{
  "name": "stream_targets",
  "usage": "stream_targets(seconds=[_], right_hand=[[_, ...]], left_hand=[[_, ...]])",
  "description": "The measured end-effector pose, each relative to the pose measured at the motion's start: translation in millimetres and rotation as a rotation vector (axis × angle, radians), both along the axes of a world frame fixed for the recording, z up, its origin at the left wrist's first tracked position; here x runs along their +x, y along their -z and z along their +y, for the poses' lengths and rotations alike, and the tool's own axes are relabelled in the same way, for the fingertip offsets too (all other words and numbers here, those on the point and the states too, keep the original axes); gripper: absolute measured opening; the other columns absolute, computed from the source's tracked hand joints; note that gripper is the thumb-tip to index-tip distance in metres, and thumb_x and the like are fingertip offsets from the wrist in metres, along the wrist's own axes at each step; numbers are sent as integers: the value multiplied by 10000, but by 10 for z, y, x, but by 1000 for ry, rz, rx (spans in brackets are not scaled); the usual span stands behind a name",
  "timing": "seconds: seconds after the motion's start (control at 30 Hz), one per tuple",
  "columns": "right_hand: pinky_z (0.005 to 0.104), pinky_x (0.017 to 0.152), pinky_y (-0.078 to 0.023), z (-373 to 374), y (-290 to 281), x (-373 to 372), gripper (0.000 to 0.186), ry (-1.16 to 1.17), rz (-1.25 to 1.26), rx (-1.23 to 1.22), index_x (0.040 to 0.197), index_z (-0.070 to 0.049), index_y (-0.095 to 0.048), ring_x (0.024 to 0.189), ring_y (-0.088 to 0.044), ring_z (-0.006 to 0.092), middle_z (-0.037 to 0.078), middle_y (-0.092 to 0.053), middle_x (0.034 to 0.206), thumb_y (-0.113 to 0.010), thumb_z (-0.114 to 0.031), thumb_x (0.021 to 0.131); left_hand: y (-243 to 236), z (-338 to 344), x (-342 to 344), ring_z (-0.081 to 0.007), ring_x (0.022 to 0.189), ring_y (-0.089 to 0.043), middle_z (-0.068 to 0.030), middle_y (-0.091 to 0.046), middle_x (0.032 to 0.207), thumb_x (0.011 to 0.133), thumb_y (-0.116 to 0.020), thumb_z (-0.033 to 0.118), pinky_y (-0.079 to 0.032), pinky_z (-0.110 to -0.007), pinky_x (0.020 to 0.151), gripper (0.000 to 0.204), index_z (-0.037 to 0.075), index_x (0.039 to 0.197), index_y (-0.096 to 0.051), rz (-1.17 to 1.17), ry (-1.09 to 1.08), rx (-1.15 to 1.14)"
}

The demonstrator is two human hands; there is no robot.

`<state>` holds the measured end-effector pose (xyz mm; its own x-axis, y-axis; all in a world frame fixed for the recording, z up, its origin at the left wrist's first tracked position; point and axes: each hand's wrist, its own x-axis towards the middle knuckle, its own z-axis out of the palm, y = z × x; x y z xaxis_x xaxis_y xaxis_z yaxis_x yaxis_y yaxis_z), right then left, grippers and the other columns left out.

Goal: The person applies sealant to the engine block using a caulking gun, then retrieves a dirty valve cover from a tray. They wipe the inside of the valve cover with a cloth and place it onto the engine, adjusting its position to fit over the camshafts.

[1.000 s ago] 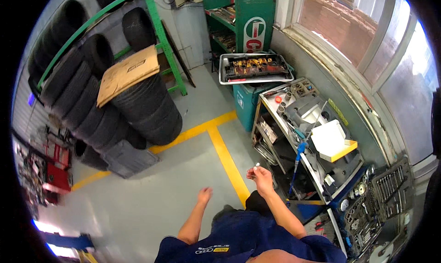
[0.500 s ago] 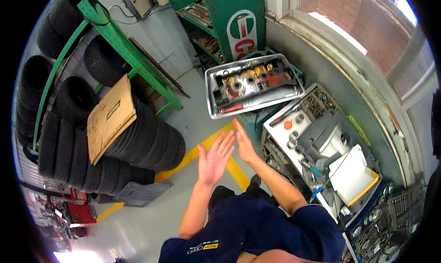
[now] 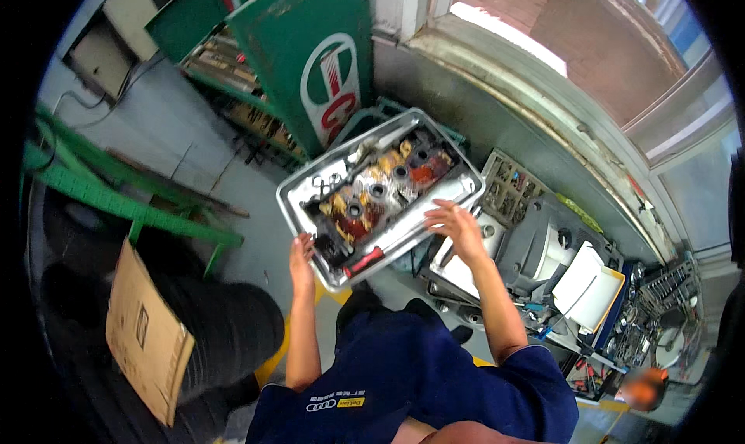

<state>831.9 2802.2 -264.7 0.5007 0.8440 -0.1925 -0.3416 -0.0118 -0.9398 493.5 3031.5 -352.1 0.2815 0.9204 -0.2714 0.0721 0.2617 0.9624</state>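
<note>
A shiny metal tray lies tilted in front of me. In it sits an oily black engine valve cover with round holes and yellow-brown and reddish stains. Along the tray's near side lies a tool with a red handle. My left hand is at the tray's near left rim, fingers extended next to the end of the valve cover. Over the near right side of the tray is my right hand, its fingers spread. Neither hand is closed round anything; whether the fingers touch the rim I cannot tell.
Right of me stands a work trolley with a white box, a grey machine part and a parts bin. A green cabinet is behind the tray. Stacked tyres with a cardboard sheet stand to the left.
My hands, held near each other before the tray, have parted and reached forward to its near left and right sides. My view has turned right and the tray appears closer.
</note>
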Motion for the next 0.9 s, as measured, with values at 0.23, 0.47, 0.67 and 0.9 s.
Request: stream_targets(seconds=[0.23, 0.47, 0.67, 0.9], right_hand=[[437, 986, -547, 879, 172, 1700, 622, 286, -209, -266, 1383, -7, -659, 1143, -702, 262, 139, -753, 1275, -467, -541, 1130], [373, 831, -533, 1541, 898, 2790, 599, 42, -511, -628, 1266, 12, -742, 956, -700, 223, 156, -773, 1164, -475, -504, 1118], [383, 806, -541, 1692, 991, 2800, 596, -230, -483, -764, 1320, -18, -710, 979, -657, 214, 131, -715, 1172, -463, -524, 1124], [439, 949, -500, 1636, 1135, 2701, 516, -80, -628, -626, 1124, 97, -739, 1047, -707, 388, 286, -763, 1115, -537, -377, 1089]], left_hand=[[501, 648, 40, -266, 1295, -563, -138, -638, 1400, 1128, -414, 613, -401, -440, 1142, 730, -16, 1452, -596, 155, 49, -206], [466, 424, 3, -372, 1464, -480, -175, -516, 1601, 1093, -490, 646, -358, -558, 1195, 821, 5, 1601, -432, 74, -34, -474], [497, 224, -2, -276, 1222, -642, -113, -669, 1355, 1091, -515, 631, -490, -466, 998, 698, 46, 1468, -567, 23, -142, -574], [483, 70, 227, -312, 1323, -625, -155, -638, 1454, 1133, -499, 523, -484, -444, 1129, 594, 33, 1456, -593, -230, -197, -502]])
